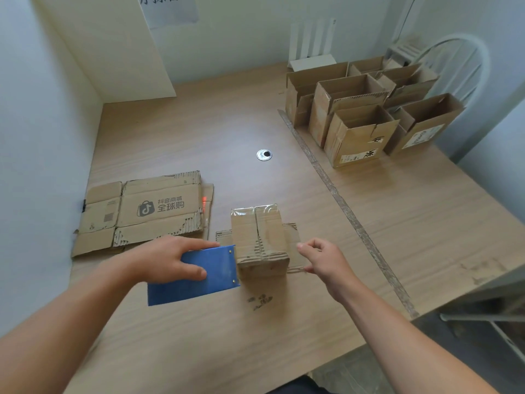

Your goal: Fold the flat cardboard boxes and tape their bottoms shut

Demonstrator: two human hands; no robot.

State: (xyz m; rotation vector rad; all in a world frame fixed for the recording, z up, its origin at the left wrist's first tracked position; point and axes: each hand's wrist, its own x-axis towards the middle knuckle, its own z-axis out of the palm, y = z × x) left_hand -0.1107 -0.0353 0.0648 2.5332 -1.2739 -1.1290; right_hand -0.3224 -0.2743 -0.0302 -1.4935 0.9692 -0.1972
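The left grip point(166, 260) holds the blue tape tool point(199, 285) at the box's point(260, 240) 9 o'clock. The right grip point(324, 260), at 3 o'clock, is curled; I cannot tell if it holds anything.

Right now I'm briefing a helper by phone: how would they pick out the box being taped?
Start at the table, near its front edge. Between the left hand and right hand the box stands bottom up, clear tape over its seam, a blue tape dispenser against its side. The far-right boxes stand open; the cardboard at left lies flat.

Pale walls point(34, 109), wooden table point(216, 126), white chair point(466, 61) at far right.
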